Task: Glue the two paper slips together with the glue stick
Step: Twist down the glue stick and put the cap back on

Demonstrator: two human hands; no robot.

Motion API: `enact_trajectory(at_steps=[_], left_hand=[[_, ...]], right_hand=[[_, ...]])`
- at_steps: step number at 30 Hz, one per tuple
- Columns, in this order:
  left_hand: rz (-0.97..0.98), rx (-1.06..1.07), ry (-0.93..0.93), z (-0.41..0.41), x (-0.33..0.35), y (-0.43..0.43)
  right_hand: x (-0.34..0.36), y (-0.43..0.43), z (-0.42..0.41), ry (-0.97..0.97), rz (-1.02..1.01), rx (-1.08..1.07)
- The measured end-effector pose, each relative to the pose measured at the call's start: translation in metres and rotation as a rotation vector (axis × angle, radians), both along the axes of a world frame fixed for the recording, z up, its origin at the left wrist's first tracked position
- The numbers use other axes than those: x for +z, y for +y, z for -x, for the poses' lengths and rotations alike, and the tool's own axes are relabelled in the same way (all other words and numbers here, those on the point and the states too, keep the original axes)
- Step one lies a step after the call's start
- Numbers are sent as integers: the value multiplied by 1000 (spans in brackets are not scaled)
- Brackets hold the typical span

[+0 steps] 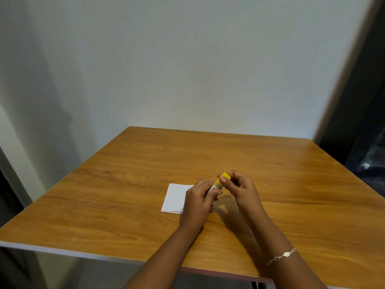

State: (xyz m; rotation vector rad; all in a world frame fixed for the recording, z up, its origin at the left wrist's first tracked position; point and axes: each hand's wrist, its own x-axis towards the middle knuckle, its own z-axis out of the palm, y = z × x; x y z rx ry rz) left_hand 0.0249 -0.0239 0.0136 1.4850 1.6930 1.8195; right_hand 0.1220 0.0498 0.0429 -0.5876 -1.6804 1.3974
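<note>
White paper slips (174,197) lie stacked flat on the wooden table (145,167), left of my hands; a second edge peeks out at the bottom. Above the table I hold the glue stick (219,184), tilted, with a white and blue body and a yellow cap. My left hand (199,202) grips the stick's lower body and hides part of the paper's right side. My right hand (239,187) pinches the yellow cap at the upper end with thumb and fingers.
The table stands against a pale wall (187,69). Its near edge (62,250) runs across the lower left. A dark area (366,153) lies beyond the table's right side. A bracelet (281,256) is on my right wrist.
</note>
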Motion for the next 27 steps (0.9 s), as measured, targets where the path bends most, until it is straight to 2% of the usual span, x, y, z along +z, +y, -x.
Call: enact_trajectory(at_steps=[7, 10, 14, 16, 20, 27], left_hand=[[-32, 55, 76, 1, -2, 1], [-36, 31, 20, -1, -1, 0], [-36, -38, -99, -1, 1, -2], [-39, -51, -115, -2, 2, -2], [-61, -5, -80, -3, 1, -1], [-83, 49, -4, -2, -2, 0]], right_hand=[[-4, -9, 10, 86, 70, -162], [-6, -12, 11, 111, 62, -219], [-14, -15, 11, 245, 180, 12], [-15, -15, 9, 274, 221, 54], [-12, -15, 11, 302, 275, -29], [-7, -25, 21, 303, 165, -194]])
